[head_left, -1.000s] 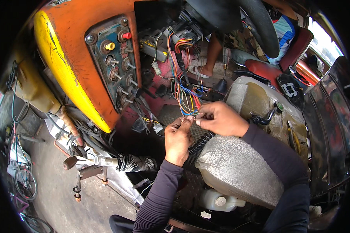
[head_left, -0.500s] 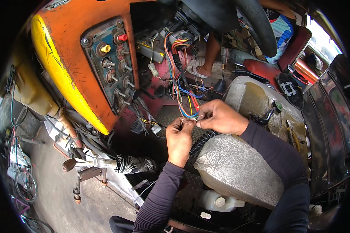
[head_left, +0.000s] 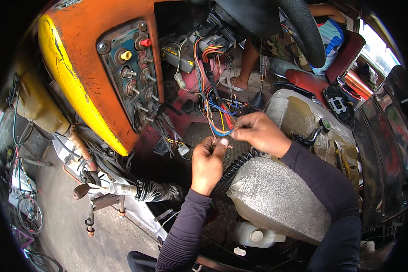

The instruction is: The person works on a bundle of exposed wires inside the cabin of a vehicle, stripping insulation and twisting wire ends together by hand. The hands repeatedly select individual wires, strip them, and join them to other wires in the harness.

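Observation:
A bundle of coloured wires (head_left: 203,86), red, blue, orange and black among them, hangs from under the steering wheel (head_left: 303,31) and curves down to my hands. My left hand (head_left: 206,165) pinches a thin pinkish wire between thumb and forefinger, its short end poking out past the thumb. Just right of it, my right hand (head_left: 264,136) has its fingers closed on the ends of the bundle, where blue and orange wires run into the grip. A small gap parts the two hands. My right fingertips are slightly blurred, and the exact wires they hold are partly hidden.
To the left stands an orange and yellow panel (head_left: 81,77) with knobs and switches. A cracked grey seat (head_left: 281,190) lies below my right arm, beside a black coiled cord (head_left: 240,163). Another person's leg (head_left: 247,63) shows behind the wires. A white plastic jug (head_left: 258,235) sits low down.
My hands have come slightly apart: the right has shifted a little right, the left slightly left. A wire end now shows beside my left thumb.

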Tool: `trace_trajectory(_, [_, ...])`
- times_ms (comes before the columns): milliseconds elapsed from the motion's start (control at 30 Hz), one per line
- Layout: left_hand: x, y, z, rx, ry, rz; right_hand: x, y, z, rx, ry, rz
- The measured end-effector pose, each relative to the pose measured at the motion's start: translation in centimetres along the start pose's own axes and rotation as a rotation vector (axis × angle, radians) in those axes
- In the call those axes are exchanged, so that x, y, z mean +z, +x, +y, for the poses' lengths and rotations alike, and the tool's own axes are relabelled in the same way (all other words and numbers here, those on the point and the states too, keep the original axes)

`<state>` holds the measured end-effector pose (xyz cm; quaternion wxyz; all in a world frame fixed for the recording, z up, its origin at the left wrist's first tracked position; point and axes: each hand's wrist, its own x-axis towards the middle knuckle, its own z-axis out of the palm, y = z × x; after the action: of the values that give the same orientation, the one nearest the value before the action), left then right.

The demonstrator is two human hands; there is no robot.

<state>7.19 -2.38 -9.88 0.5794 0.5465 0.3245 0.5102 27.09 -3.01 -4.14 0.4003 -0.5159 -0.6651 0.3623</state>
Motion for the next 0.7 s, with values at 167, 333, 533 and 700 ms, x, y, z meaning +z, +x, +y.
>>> trace_trajectory(167, [-1.7, -0.3, 1.3, -0.198, -0.163, 0.01, 0.3, -0.1, 0.1, -0.056, -0.083, 0.063])
trace_trajectory(333, [-1.5, 0.4, 1.1, -0.243, -0.288, 0.024, 1.3, -0.6, -0.1, -0.083, -0.221, 0.051])
trace_trajectory(533, [-2.1, 0.7, 1.3, -0.328, -0.459, -0.09, 1.7, -1.2, -0.7, -0.262, -0.396, 0.052])
trace_trajectory(700, [-1.6, 0.5, 0.9, -0.235, -0.326, -0.111, 2.1, -1.3, -0.4, -0.396, -0.517, 0.05])
